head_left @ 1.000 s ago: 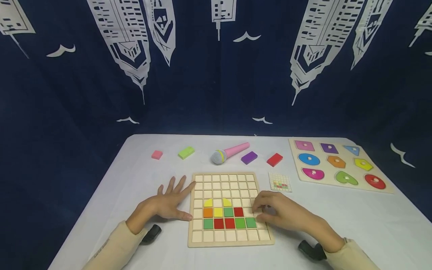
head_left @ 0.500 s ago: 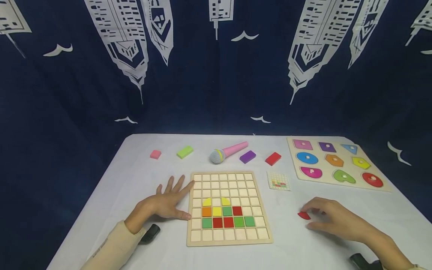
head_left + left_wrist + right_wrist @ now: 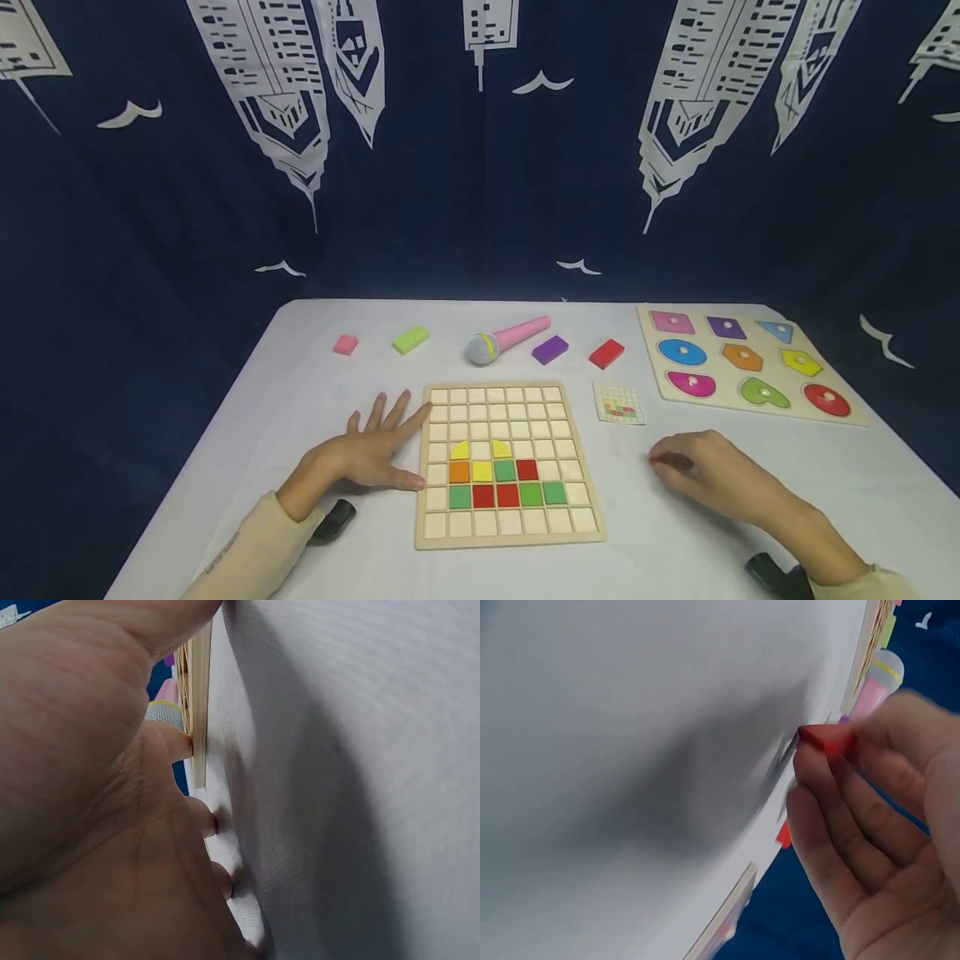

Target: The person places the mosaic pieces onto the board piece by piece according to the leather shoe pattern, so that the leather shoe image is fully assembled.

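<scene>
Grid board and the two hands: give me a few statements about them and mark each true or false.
1. The right hand pinches a small red piece. True.
2. The left hand lies flat on top of the coloured tiles. False: it rests on the white table, fingers spread against the left edge of the grid board.
3. The right hand is over the grid board. False: it is to the right of it, above the table.
4. The pink microphone lies beyond the board. True.
5. Every cell holds a coloured tile. False: most hold plain tiles.
</scene>
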Motion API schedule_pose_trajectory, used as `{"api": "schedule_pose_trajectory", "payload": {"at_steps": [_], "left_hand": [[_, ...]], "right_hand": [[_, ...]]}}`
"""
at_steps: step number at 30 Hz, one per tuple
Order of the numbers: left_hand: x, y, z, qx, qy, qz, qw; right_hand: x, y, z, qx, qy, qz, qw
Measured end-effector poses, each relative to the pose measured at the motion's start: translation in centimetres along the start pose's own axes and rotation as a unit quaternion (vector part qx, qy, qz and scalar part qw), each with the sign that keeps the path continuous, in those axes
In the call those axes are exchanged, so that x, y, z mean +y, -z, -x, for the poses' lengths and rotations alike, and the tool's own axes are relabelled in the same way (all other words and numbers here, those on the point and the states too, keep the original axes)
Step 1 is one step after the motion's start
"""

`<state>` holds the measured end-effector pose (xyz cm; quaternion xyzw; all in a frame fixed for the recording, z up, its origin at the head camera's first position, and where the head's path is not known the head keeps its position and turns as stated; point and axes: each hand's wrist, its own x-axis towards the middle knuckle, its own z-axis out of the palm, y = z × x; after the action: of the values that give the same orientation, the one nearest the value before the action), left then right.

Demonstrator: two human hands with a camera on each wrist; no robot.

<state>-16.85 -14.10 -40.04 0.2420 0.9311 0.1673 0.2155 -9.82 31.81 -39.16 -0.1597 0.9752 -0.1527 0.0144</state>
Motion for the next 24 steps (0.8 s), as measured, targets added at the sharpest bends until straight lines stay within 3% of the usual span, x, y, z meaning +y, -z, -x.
{"api": "schedule_pose_trajectory", "payload": {"at_steps": [2, 6, 9, 13, 16, 24], "left_hand": [[0.0, 0.1, 0.1, 0.001, 0.002, -0.001, 1.0000], [-0.1, 0.2, 0.2, 0.001, 0.002, 0.001, 1.0000], [-0.1, 0.2, 0.2, 0.002, 0.001, 0.003, 1.0000], [0.0, 0.1, 0.1, 0.001, -0.002, 0.005, 1.0000], [0.1, -0.1, 0.1, -0.001, -0.003, 0.006, 1.0000], [0.1, 0.1, 0.1, 0.000, -0.001, 0.001, 1.0000]], "right_hand": [[-0.8, 0.0, -0.7, 0.008, 0.012, -0.012, 1.000], [-3.0, -0.3, -2.4, -0.001, 0.052, -0.092, 0.994], [-4.9, -0.9, -3.8, -0.006, 0.085, -0.166, 0.982], [-7.1, -1.7, -5.3, -0.021, 0.097, -0.237, 0.967], [-8.1, -2.4, -5.9, -0.029, 0.100, -0.236, 0.966], [-9.0, -3.4, -6.2, -0.001, 0.111, -0.171, 0.979]]}}
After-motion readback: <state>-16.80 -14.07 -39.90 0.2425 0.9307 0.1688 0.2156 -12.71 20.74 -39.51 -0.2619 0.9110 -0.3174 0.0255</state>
